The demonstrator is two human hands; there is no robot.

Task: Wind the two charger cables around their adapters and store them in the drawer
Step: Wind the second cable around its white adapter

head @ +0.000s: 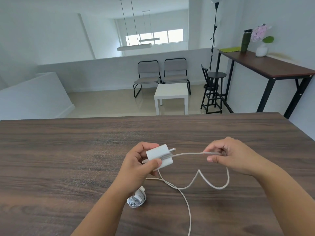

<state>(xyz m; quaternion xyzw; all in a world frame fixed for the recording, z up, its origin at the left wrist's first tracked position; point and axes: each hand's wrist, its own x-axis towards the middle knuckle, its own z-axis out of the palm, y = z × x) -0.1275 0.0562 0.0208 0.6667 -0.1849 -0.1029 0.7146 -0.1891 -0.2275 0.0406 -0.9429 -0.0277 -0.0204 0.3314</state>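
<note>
Dark wood table (68, 150): left hand (136, 167) grips the adapter (159, 156), right hand (233, 155) pinches the cable (187, 154); best keep it taut, turns snug side by side.

Beyond where I grip, past the dark wood-grain tabletop (68, 150), I see a small square white side table (171, 93) and two grey padded chairs with black frames (162, 74). Further right stand a round black stool (216, 75), a black floor lamp (215, 31), and a tall brown console table (265, 64) bearing a dark green bottle (245, 40) and pink flowers in a white vase (260, 38).
</note>
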